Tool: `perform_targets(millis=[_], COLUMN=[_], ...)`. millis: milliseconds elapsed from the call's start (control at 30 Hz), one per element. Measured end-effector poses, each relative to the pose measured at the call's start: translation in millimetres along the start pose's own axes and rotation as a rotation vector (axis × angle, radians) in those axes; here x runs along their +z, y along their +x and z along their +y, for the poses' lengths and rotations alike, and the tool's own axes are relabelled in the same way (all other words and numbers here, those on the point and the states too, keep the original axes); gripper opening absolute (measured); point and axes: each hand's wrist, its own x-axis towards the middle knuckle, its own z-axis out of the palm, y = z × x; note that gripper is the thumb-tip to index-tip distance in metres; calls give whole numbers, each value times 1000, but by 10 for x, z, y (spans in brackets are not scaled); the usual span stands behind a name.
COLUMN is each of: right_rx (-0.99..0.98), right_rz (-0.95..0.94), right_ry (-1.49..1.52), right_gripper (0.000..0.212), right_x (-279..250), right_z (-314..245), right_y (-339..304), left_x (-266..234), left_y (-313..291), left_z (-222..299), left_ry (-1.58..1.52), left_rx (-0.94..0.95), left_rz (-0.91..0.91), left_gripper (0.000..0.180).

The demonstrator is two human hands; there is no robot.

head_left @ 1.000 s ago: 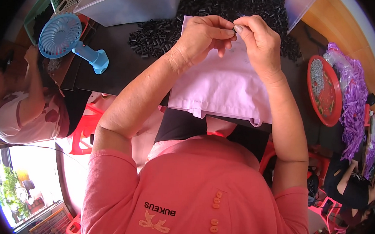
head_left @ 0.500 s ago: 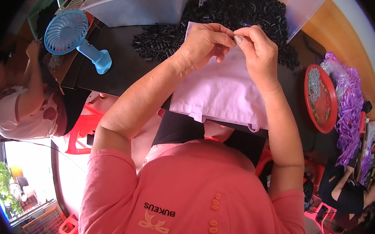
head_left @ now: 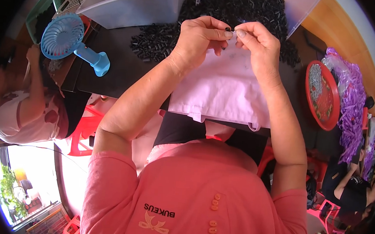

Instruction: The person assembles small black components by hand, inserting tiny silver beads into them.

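Observation:
My left hand point(head_left: 197, 37) is closed in a pinch, with a small black piece point(head_left: 227, 29) showing at its fingertips and another dark bit by its lower fingers. My right hand point(head_left: 262, 48) pinches close beside it, fingertips almost meeting the left ones. Whatever the right fingers hold is too small to make out. Below both hands a pink cloth point(head_left: 219, 91) lies over the table's near edge, loops hanging from its hem. Just beyond them spreads a heap of short black tube-like pieces point(head_left: 243, 10).
A translucent bin point(head_left: 134, 11) and a blue handheld fan point(head_left: 63, 36) stand at the left. To the right are a red tray point(head_left: 332, 99) with small silvery parts and a bundle of purple strips point(head_left: 352, 107). Other people sit at both sides.
Both hands have shifted slightly away from me, toward the heap. The fingertips have parted a little, and a black piece now shows at the left ones.

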Motion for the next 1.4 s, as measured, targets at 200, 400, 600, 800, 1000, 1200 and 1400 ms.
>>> perform_targets(millis=[200,400,600,800,1000,1200,1400], right_rx=[-186,-359,-522,-405,-372,-237,-487], right_rz=[34,-35,13,7,-358,-275,-204], right_ry=[-163,-391,-528,-564,-1048,-1088,-1101], right_gripper=[5,9,17,20,14,15,18], right_x=[-34,-65,-30,42,60,-31,150], right_z=[19,5,65,23,163,125,318], right_y=[17,25,20,-15,-85,17,-27], left_x=[47,34,-6,-131,-207,-270,-263], left_y=[-22,-31,-4,58,92,108,156], left_z=[9,9,1,74,146,178,139], left_ry=[217,261,183,76,-48,-130,-279], left_rx=[60,62,-3,42,136,147,84], left_rz=[19,-32,-47,94,118,76,17], left_gripper=[12,12,12,14,14,18,14])
